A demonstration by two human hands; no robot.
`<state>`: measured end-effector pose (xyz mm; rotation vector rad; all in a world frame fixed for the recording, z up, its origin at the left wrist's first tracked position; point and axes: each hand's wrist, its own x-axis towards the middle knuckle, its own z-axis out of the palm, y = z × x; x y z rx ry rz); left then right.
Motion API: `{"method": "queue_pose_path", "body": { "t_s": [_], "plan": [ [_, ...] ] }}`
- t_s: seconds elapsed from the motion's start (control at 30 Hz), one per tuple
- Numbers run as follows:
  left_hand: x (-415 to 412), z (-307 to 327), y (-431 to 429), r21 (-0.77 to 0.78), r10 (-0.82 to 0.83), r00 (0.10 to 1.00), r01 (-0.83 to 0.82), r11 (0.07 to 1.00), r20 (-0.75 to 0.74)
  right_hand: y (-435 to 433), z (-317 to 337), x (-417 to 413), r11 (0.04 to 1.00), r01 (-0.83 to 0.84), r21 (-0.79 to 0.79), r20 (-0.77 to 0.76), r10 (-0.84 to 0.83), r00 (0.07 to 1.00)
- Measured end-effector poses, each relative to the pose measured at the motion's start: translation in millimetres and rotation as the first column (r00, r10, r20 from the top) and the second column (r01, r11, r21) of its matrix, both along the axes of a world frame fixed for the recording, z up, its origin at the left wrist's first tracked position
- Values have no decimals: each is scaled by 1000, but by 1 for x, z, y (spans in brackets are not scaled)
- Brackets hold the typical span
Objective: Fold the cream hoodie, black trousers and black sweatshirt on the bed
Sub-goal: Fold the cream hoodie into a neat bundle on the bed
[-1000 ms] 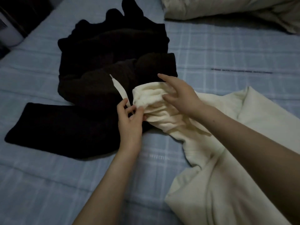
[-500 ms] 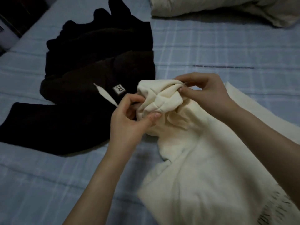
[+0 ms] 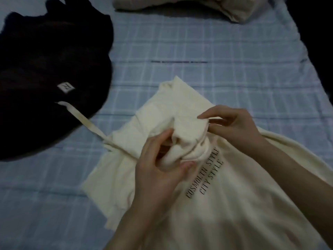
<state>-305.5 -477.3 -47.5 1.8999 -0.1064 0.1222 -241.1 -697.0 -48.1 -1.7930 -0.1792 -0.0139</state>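
The cream hoodie [image 3: 234, 204] lies front up on the bed, dark lettering across its chest. Its hood is bunched at the neck. My left hand [image 3: 162, 170] grips the bunched hood fabric from below. My right hand [image 3: 232, 123] pinches the hood's upper edge just right of it. One flat cream drawstring [image 3: 84, 121] trails left from the hood onto the black clothes [image 3: 50, 65], a dark heap at the upper left bearing a small pale label. I cannot tell the black trousers from the black sweatshirt within that heap.
The bed [image 3: 207, 51] has a blue checked sheet. A beige duvet or pillow [image 3: 180, 4] lies along the far edge. Beyond the bed's right edge [image 3: 310, 51] it is dark.
The hoodie has been drawn toward me and spread, so its printed chest now shows. Both hands keep hold of the bunched hood. The view has shifted right, pushing the black clothes to the left.
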Motion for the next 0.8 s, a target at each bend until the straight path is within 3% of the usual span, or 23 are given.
{"method": "queue_pose_path", "body": {
  "t_s": [0.1, 0.2, 0.3, 0.37, 0.47, 0.53, 0.67, 0.8],
  "plan": [
    [-31, -41, -26, 178, -198, 979, 202, 963, -42, -28, -44, -25, 966, -16, -258, 13, 20, 1000],
    [-47, -54, -30, 387, -401, 912, 400, 830, -83, -43, -65, -43, 924, 17, -383, 60, 6, 998],
    [-31, -40, -14, 479, -292, 951, 212, 852, 98, -39, -53, -47, 883, 267, -385, 140, -231, 963],
    [-5, -30, -5, 636, -223, 960, 66, 769, 171, -12, -38, -45, 868, 331, -372, 181, -282, 942],
    [30, -38, -8, 827, -165, 985, 139, 545, -57, 48, -30, -39, 843, 256, -473, 85, -245, 966],
    [32, -62, -13, 859, -167, 973, 219, 462, -158, 67, -48, -44, 761, 216, -612, 27, -253, 967],
    [19, -105, -10, 838, -180, 971, 229, 496, -159, 60, -105, -63, 613, 209, -762, 41, -277, 960],
    [26, -96, 0, 748, -242, 951, 300, 592, -190, 63, -114, -59, 586, 243, -773, 79, -291, 954]
  ]
}}
